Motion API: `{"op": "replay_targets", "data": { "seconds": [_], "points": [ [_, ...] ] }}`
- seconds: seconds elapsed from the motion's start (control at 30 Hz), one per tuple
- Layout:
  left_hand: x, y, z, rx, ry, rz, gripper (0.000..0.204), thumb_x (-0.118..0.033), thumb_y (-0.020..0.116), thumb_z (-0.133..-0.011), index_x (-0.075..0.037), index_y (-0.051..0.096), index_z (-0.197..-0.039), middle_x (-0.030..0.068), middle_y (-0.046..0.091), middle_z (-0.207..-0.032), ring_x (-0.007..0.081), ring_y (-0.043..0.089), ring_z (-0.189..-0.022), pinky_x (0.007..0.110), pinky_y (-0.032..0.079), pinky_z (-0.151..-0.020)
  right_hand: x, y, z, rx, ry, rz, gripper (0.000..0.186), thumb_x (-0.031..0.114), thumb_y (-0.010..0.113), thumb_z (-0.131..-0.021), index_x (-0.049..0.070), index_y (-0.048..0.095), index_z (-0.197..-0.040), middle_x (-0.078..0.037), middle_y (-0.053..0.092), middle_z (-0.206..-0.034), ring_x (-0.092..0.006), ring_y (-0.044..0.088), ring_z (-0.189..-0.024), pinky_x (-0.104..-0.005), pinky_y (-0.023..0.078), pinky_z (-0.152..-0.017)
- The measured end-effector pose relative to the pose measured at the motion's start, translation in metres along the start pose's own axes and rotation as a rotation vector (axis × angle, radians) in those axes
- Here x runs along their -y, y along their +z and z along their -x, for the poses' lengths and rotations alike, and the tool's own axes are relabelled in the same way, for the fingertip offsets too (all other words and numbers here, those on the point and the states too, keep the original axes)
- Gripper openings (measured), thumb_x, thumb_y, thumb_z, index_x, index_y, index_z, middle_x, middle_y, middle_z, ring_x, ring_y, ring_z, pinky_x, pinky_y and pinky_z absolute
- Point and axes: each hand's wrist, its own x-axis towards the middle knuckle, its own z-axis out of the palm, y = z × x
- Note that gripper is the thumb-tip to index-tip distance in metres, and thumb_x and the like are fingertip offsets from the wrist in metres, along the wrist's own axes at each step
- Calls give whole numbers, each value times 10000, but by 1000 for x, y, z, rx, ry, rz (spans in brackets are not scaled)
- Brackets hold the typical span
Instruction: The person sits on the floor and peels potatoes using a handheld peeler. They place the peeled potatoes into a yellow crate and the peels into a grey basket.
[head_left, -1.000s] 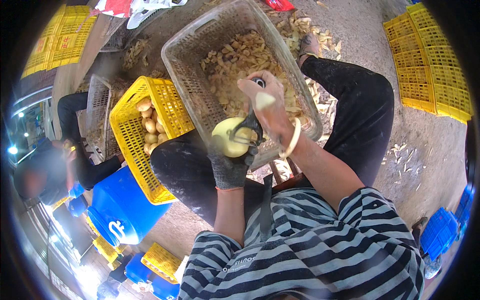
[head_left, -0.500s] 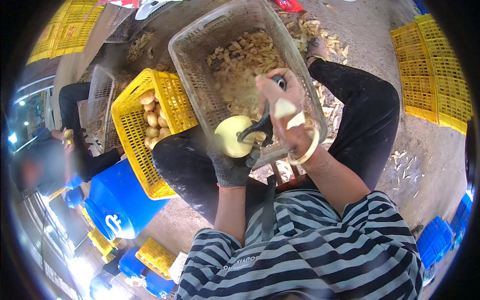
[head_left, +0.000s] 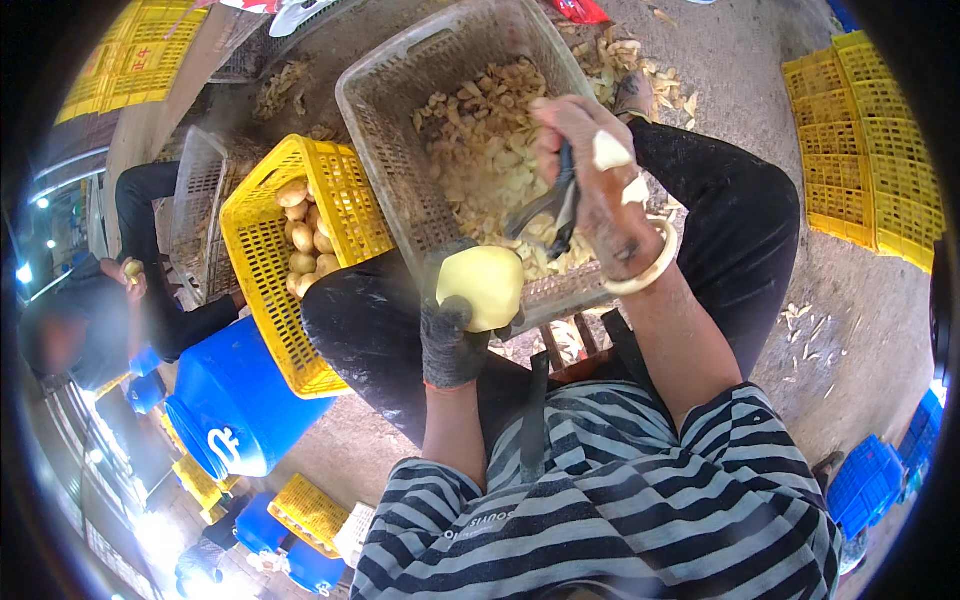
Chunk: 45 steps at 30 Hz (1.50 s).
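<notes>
My left hand (head_left: 452, 345), in a dark grey glove, is closed around a peeled, pale yellow potato (head_left: 482, 288) above the near end of the crate. Bare and closed on the handle of a dark peeler (head_left: 563, 200), my right hand (head_left: 597, 165) is up and to the right of the potato. The peeler's head hangs apart from the potato. Pale peel scraps stick to the back of this hand, and a light bangle circles the wrist. Beneath both hands, a greyish slotted crate (head_left: 385, 150) holds many peelings (head_left: 490, 150).
Left of my knee leans a yellow crate (head_left: 270, 270) with several unpeeled potatoes (head_left: 305, 235). A blue barrel (head_left: 240, 400) stands behind it. Stacked yellow crates (head_left: 865, 150) rise at far right. Another person (head_left: 75, 320) sits at far left, holding a small potato. Peelings litter the floor.
My right hand has lifted the peeler off the potato, moving slightly up and right. The potato has turned in my left hand and sits a little further right.
</notes>
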Motion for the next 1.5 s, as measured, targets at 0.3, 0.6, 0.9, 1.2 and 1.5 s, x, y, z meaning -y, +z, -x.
{"op": "replay_targets", "data": {
  "seconds": [0.3, 0.6, 0.9, 1.2, 1.5],
  "points": [
    [5, 4, -2, -113, 219, -278, 782, -508, 758, -658, -52, 406, -1188, 144, 575, -995, 261, 641, -727, 322, 558, -513, -115, -81, -56, -187, -354, 1020, 301, 278, 713, -700, 31, 601, -831, -135, 602, -764, -273, 594, -735, -380, 479, -671],
    [-43, 10, 12, -217, 281, 57, 695, -460, 696, -725, -50, 405, -1205, 163, 574, -986, 276, 634, -698, 308, 520, -472, -129, -104, -56, 103, -481, 1108, 173, 220, 617, -793, 47, 614, -778, -141, 558, -742, -321, 547, -737, -415, 428, -668],
    [-145, -124, 128, -751, 602, 502, 593, -488, 545, -816, -36, 486, -1195, 177, 600, -1021, 242, 597, -751, 303, 500, -575, -137, -90, -38, 40, 319, 648, 220, 276, 610, -839, 71, 554, -894, -1, 460, -749, -136, 437, -630, -306, 393, -577],
    [-355, -325, 261, -1338, 945, 153, 421, -398, 563, -858, -92, 503, -1140, 174, 597, -1028, 322, 594, -926, 479, 527, -692, -168, -109, -57, 109, 258, 645, 237, 169, 659, -810, 74, 472, -920, -39, 472, -635, -150, 473, -485, -294, 382, -439],
    [-180, -291, 117, -782, 270, -256, 317, -264, 563, -897, -80, 530, -1153, 118, 615, -1004, 233, 635, -713, 328, 518, -533, -170, -119, -43, 119, 298, 943, 401, 260, 711, -785, 70, 570, -1108, -17, 539, -729, -140, 485, -559, -303, 384, -517]
  ]
}}
